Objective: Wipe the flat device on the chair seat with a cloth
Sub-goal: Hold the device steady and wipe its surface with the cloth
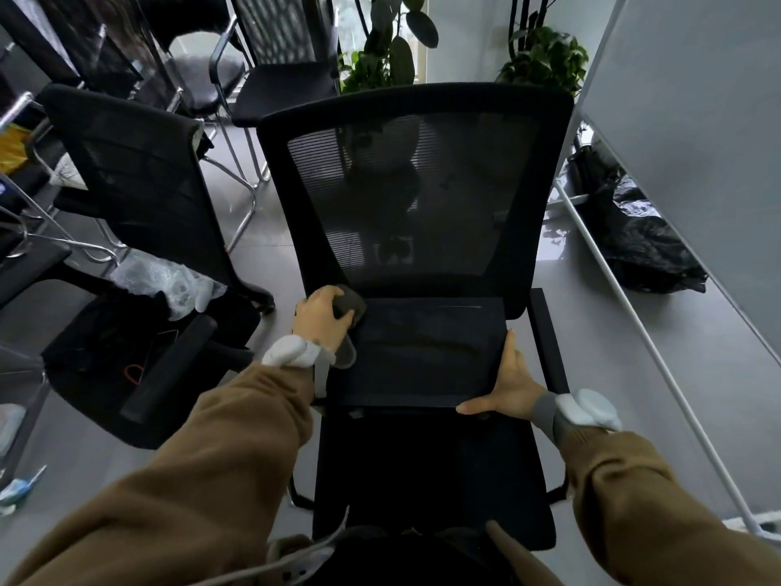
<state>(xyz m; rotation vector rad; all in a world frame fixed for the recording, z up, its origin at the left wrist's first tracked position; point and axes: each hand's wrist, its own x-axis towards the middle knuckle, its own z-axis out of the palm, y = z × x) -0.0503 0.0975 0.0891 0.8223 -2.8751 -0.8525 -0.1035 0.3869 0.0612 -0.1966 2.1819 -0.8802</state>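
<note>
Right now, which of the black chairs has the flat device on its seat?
The mesh-backed chair directly ahead: the flat device lies on its seat between the left hand, gripping the cloth, and the right hand.

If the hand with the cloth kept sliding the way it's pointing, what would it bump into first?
The left hand, gripping the cloth at the flat device's far-left corner, points toward the chair's mesh backrest. It would probably meet that first, though depth is hard to judge.

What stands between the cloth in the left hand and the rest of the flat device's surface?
Nothing visible. The left hand grips the cloth at the flat device's far-left corner; the right hand holds only its near-right edge, off the top face.
</note>
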